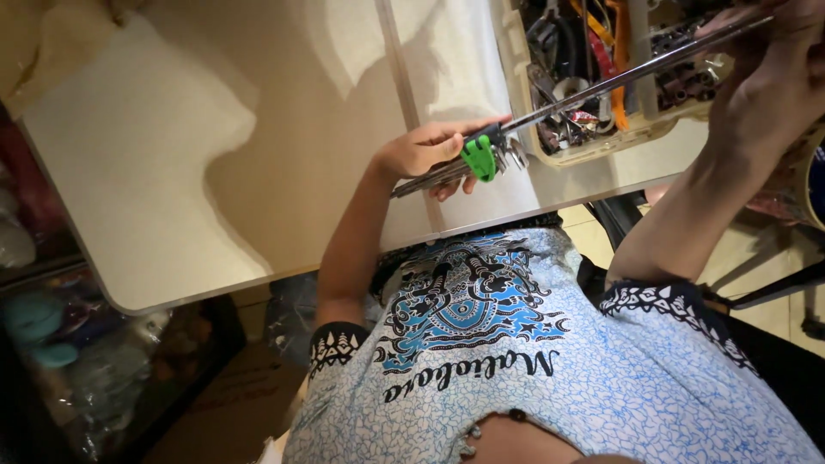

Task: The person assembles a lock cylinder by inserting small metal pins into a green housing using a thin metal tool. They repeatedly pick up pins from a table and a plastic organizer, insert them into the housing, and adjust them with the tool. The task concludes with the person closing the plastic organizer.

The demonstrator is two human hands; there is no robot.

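Grip, left hand (pixel 427 153): fingers curled around a set of hex keys (pixel 455 168) in a green plastic holder (pixel 479 158), held just above the near edge of the bench (pixel 172 172). Short bent ends of the keys fan out beside the holder; their long shafts run back under the palm and are partly hidden by the fingers.

Grip, right hand (pixel 773 77): closed on the far end of a long metal rod (pixel 619 76); fingertips are cut off by the upper right corner, so the exact hold is hard to make out.

Rod: thin, straight, shiny steel. Long axis runs diagonally from the right hand at upper right down to the green holder at lower left, where its near end meets the key set.

Tray (pixel 601 148): cream plastic, rounded corners, standing on the bench beneath the rod, full of mixed tools with orange, red and black handles; single items are too tangled to tell apart, and the top is cut off.

Bench: pale, smooth, glossy, with a seam running down its middle.
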